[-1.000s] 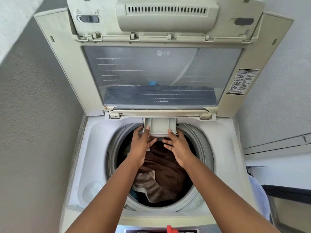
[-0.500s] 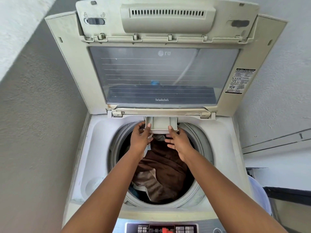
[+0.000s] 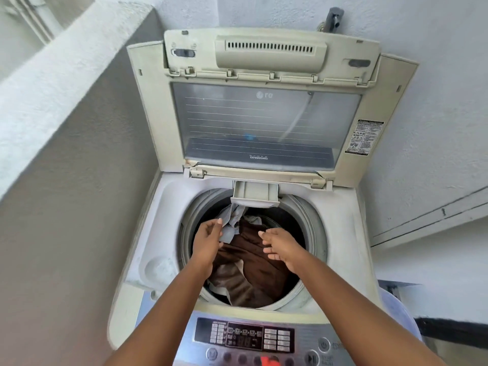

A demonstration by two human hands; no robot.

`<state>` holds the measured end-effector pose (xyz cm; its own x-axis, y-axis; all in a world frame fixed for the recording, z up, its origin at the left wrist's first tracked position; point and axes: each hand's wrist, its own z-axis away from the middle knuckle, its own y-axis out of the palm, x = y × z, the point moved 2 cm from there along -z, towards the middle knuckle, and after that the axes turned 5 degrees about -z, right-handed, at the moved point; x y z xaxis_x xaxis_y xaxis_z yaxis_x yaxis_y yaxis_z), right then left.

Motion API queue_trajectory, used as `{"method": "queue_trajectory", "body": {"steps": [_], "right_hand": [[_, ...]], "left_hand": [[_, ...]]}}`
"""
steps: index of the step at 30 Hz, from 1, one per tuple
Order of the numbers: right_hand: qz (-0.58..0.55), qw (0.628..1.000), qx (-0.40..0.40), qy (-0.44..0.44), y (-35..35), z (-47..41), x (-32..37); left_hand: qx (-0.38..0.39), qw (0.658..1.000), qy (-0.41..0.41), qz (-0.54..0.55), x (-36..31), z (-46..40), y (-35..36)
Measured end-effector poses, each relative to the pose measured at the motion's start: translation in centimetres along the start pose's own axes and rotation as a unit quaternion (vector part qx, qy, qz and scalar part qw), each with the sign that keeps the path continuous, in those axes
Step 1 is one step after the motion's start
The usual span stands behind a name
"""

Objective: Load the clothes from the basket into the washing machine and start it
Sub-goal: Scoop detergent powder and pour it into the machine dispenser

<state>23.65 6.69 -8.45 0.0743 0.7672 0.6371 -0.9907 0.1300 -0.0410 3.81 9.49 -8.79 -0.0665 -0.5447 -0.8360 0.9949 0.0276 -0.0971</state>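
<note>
Hovering left hand (image 3: pixel 207 240), right hand (image 3: pixel 284 247), clothes (image 3: pixel 253 260) beneath

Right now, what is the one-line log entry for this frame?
lid: open | drum: brown clothes inside | left hand: touching grey cloth | right hand: open above clothes | drawer: out | machine: not started

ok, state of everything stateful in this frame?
lid: open, upright
drawer: pulled out over the drum
drum: loaded with clothes
panel: display dark or too blurred to read
left hand: open, at a grey cloth
right hand: open, above the clothes
</note>
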Motion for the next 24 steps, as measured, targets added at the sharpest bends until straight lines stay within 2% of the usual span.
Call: {"method": "queue_trajectory", "body": {"steps": [10, 20, 24], "right_hand": [[0.102, 0.991, 0.055, -0.062, -1.9, 5.1, 1.7], [0.189, 0.968, 0.100, -0.132, -3.9, 10.2, 4.0], [0.205, 0.957, 0.118, -0.170, -3.5, 11.3, 4.8]], "left_hand": [[-0.048, 0.998, 0.029, 0.025, -0.7, 7.9, 0.6], [-0.073, 0.988, 0.124, -0.048, -3.8, 14.8, 3.1], [-0.117, 0.980, 0.150, -0.053, -4.1, 17.9, 2.5]]}}
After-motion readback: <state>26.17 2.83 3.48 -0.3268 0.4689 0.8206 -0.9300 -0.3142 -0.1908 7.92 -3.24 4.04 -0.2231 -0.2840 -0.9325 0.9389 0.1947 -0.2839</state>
